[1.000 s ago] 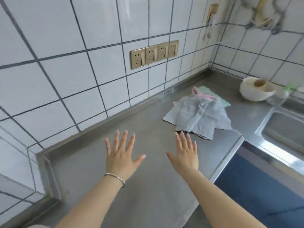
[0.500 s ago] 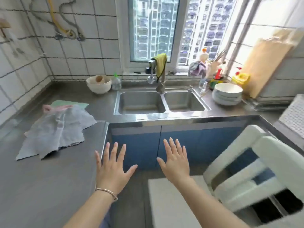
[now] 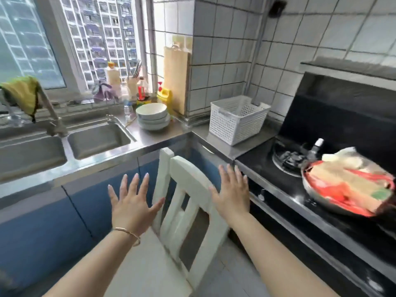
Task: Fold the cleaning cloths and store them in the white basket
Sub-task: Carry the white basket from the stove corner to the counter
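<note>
perforated white plastic basket (image 3: 236, 120) on brushed steel counter (image 3: 216, 139); shiny steel sink (image 3: 97, 139); glossy white ceramic bowls (image 3: 152, 116); pale wood cutting board (image 3: 176, 80); painted white chair (image 3: 188, 202); glossy black hob (image 3: 267, 166)

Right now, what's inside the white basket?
Nothing shows inside the white basket. Through its open top only bare perforated walls are visible, and no cloth pokes above the rim. The near wall hides its floor, so something flat lying there can't be ruled out.
</note>
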`<state>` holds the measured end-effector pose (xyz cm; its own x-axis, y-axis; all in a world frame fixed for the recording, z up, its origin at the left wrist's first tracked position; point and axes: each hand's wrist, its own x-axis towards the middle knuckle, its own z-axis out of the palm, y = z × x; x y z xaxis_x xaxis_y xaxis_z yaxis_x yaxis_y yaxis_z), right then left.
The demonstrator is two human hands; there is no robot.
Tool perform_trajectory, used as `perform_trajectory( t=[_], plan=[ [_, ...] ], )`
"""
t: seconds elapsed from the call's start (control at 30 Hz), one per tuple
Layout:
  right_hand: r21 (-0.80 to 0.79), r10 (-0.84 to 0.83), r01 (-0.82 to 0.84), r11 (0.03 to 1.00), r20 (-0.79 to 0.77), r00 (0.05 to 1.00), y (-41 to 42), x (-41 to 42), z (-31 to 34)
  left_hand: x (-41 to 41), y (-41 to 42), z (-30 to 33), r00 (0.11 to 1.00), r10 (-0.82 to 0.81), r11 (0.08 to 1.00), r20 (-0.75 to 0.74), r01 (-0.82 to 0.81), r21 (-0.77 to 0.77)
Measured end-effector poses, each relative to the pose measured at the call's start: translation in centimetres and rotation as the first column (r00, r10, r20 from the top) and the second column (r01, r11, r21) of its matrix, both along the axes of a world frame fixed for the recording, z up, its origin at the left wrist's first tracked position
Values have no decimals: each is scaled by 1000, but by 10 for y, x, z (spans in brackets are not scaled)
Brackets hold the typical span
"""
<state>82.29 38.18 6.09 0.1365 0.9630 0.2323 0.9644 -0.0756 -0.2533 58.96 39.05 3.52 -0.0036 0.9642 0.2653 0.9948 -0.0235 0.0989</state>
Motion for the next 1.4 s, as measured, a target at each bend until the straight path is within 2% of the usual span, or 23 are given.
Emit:
perform_trajectory(
  t=[0.17, 0.33, 0.67, 0.83, 1.03, 1.17, 1.4],
  plan=[
    [-15, -75, 75, 997, 0, 997, 22, 95, 7, 118, 54, 24, 991, -136, 990, -7, 136, 36],
    [-34, -112, 111, 993, -19, 994, 75, 159, 5, 197, 117, 31, 978, -206, 978, 36, 206, 20],
    [-68, -196, 196, 978, 8, 981, 240, 284, 27, 309, 298, 49, 968, -234, 972, 87, 236, -13],
    [-45, -157, 157, 987, 7, 988, 329, 329, 32, 350, 379, 57, 968, -227, 973, 107, 229, -6],
    [-53, -49, 49, 997, -5, 999, 461, 388, 34, 401, 489, 53, 986, -134, 991, 102, 134, 7],
    [-71, -13, 15, 997, 31, 999, 551, 429, 31, 433, 549, 43, 984, -18, 996, 175, 33, -80],
    [-147, -1, -5, 989, -37, 999, 667, 474, 5, 466, 605, 22, 961, 137, 984, 240, -103, -148]
  ],
)
